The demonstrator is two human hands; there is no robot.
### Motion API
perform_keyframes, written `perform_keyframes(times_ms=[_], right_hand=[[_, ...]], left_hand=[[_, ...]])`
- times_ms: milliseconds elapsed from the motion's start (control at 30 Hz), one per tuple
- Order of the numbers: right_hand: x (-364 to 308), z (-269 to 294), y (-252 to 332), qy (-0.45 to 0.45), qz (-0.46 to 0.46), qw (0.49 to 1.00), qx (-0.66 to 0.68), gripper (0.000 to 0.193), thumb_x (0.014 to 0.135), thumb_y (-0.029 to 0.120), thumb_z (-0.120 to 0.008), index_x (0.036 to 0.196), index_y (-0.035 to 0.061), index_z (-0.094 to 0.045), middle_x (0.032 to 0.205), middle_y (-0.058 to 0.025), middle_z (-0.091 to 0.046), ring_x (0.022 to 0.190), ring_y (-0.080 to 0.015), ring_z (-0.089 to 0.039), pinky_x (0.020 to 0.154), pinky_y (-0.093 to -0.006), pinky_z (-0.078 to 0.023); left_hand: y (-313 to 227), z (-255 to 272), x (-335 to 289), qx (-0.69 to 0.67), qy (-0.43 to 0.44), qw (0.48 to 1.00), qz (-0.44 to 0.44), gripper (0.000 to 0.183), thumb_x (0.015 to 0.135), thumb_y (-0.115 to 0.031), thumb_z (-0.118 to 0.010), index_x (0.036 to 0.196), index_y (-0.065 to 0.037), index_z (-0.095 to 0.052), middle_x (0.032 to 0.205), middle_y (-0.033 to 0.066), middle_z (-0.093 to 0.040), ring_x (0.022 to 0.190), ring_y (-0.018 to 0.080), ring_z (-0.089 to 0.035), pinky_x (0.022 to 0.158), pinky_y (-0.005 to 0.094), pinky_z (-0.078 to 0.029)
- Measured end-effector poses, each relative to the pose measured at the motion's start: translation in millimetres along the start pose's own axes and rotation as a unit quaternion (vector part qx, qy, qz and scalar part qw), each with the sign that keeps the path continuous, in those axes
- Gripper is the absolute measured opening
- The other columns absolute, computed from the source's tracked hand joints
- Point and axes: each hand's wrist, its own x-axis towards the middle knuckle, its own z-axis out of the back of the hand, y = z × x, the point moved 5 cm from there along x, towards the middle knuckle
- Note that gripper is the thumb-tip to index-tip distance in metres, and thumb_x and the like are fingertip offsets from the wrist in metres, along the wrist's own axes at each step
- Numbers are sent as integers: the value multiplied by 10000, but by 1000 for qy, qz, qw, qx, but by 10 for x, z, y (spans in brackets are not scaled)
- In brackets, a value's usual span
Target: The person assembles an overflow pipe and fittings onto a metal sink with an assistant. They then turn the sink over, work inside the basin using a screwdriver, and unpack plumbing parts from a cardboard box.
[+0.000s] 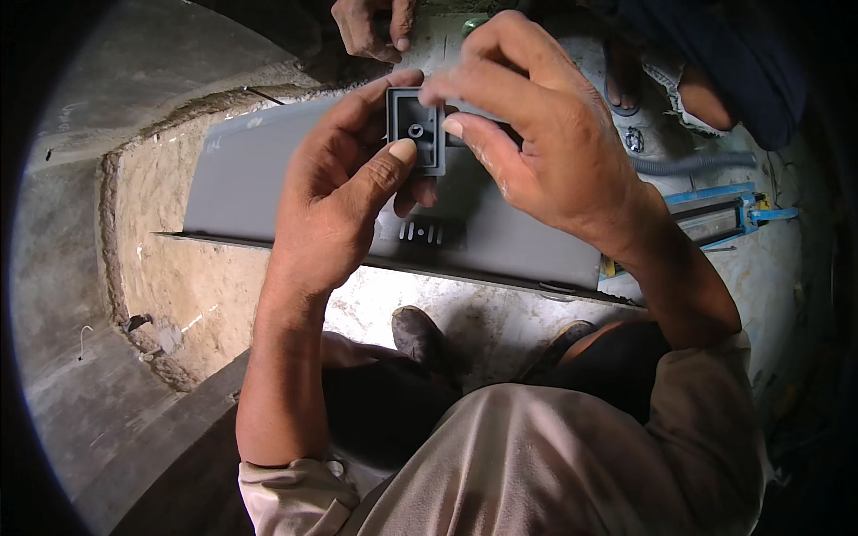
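Rough concrete floor [500,322] everywhere, patchy and pale, with a crumbly ledge curving off toward the left rim of the shot. Lying across it is a long grey metal panel [259,188], its far end cut off behind the hands, some small slots near its front edge. Both hands are up close together over the panel: left hand [335,192] has its thumb and fingers pinched on a small grey plastic square piece [416,129] with a round hole in it, and right hand [536,134] has its fingertips on the piece's top and right side, so most of that edge is hidden. Can't tell if the piece touches the panel or sits above it. Another person's hand [371,27] pokes in at the top edge, mostly cropped. Blue-framed tool [715,214] and a grey corrugated hose [693,163] sit past the panel's right end, half covered by the wrist.
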Motion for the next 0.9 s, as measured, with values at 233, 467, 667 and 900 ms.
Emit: perform_keyframes(times_ms=[233, 467, 667, 900], right_hand=[[-37, -42, 81, 85, 40, 996, 0, 89, 818, -3, -727, 894, 11, -684, 814, -122, -600, 744, -313, -613, 637, -401, -484], [12, 2, 227, 93, 1, 994, -61, 66, 814, 24, -705, 841, 13, -646, 776, -128, -604, 664, -325, -609, 600, -402, -485], [70, 9, 281, 78, -35, 996, -35, 70, 793, 24, -678, 831, 5, -622, 759, -133, -598, 637, -341, -610, 588, -421, -478], [-32, 32, 271, 32, 22, 988, -147, 208, 741, 138, -745, 871, 2, -656, 856, -165, -679, 764, -313, -716, 684, -406, -586]], left_hand=[[70, -45, -14, -11, 18, 1000, -5, 485, 998, -62, -598, 1447, 63, -466, 1165, 115, -656, 790, 146, -651, 673, 267, -509], [57, -139, -84, -28, 28, 999, -36, 486, 1010, -22, -573, 1473, 61, -449, 1197, 120, -648, 881, 155, -634, 747, 273, -518], [-30, -199, -120, 26, 7, 993, -111, 468, 1023, 3, -541, 1481, 50, -453, 1225, 105, -639, 960, 145, -610, 797, 291, -528], [26, -249, -70, 30, -75, 988, -133, 489, 993, 38, -543, 1476, 51, -466, 1278, 111, -628, 1046, 140, -609, 864, 289, -518]])
